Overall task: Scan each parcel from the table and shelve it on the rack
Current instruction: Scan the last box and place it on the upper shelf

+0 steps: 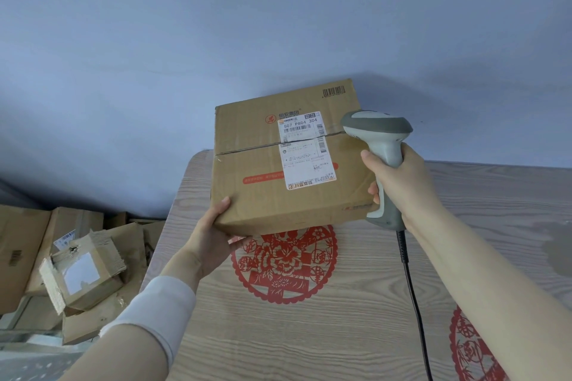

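A brown cardboard parcel (253, 164) with a white shipping label (305, 148) is held tilted above the wooden table (309, 334). My left hand (213, 235) grips its near left corner from below. My right hand (399, 182) is closed around the handle of a grey barcode scanner (379, 130), whose head points at the label from the parcel's right side. A black cable (413, 294) hangs from the scanner across the table.
Red paper-cut decorations (284, 266) lie flat on the tabletop, one more at the lower right (473, 349). Left of the table, lower down, sits a heap of cardboard boxes (83, 269). A plain blue-grey wall (216, 25) fills the background.
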Action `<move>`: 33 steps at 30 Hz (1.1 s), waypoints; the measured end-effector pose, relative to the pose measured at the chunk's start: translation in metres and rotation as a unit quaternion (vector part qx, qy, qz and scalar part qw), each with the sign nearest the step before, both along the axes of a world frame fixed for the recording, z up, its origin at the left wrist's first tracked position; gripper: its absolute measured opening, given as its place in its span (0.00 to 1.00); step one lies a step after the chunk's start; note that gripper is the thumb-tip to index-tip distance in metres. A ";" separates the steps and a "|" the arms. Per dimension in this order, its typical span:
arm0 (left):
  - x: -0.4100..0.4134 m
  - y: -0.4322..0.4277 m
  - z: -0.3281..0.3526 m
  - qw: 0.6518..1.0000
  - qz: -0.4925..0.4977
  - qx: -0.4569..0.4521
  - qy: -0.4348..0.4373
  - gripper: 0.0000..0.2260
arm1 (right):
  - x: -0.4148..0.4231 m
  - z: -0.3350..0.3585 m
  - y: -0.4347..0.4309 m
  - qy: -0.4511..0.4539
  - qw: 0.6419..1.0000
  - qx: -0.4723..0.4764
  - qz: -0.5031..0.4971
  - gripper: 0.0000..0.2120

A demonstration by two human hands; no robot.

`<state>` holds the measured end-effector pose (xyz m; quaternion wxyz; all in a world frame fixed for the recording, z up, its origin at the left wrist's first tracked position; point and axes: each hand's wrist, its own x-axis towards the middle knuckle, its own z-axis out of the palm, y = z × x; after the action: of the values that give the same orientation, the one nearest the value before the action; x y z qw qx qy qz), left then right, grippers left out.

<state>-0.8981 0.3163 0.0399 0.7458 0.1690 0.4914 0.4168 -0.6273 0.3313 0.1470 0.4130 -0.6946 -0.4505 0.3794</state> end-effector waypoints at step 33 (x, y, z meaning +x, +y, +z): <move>0.016 -0.067 0.071 0.976 0.106 0.187 0.023 0.45 | -0.004 0.090 -0.073 -0.010 0.998 0.054 0.028 0.07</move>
<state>-0.8818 0.2493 0.1109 0.6412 0.2623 0.4367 0.5738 -0.6311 0.2586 0.2365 0.4344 -0.6625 -0.4937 0.3587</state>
